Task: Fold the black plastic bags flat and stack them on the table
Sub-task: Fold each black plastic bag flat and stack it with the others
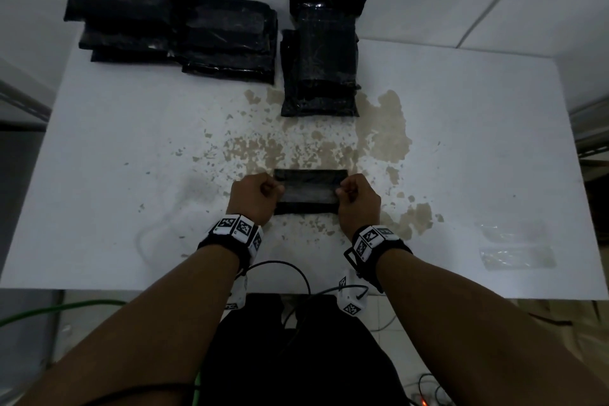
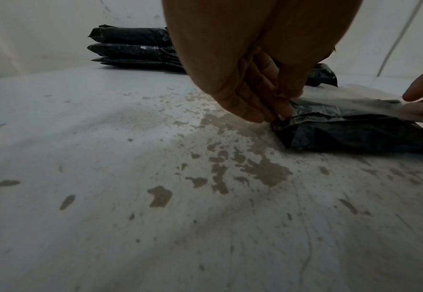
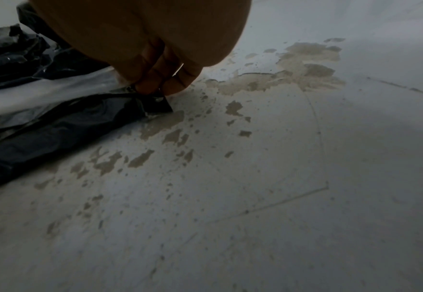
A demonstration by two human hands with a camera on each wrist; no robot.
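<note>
A folded black plastic bag [image 1: 309,191] lies near the front middle of the white table [image 1: 131,148], with a clear film stretched over its top. My left hand [image 1: 255,196] pinches the bag's left end [image 2: 284,120] with curled fingers. My right hand [image 1: 357,199] pinches its right end [image 3: 155,96] the same way. In the left wrist view the black bag [image 2: 350,134] lies to the right of the fingers. In the right wrist view it [image 3: 62,126] runs off to the left. Flat black bags sit stacked at the back left [image 1: 171,30] and back middle [image 1: 321,56].
The table's white coating is flaked off in brown patches [image 1: 389,128] around the middle. Clear plastic sleeves [image 1: 515,244] lie at the front right. Cables [image 1: 286,273] hang below the front edge, above the floor.
</note>
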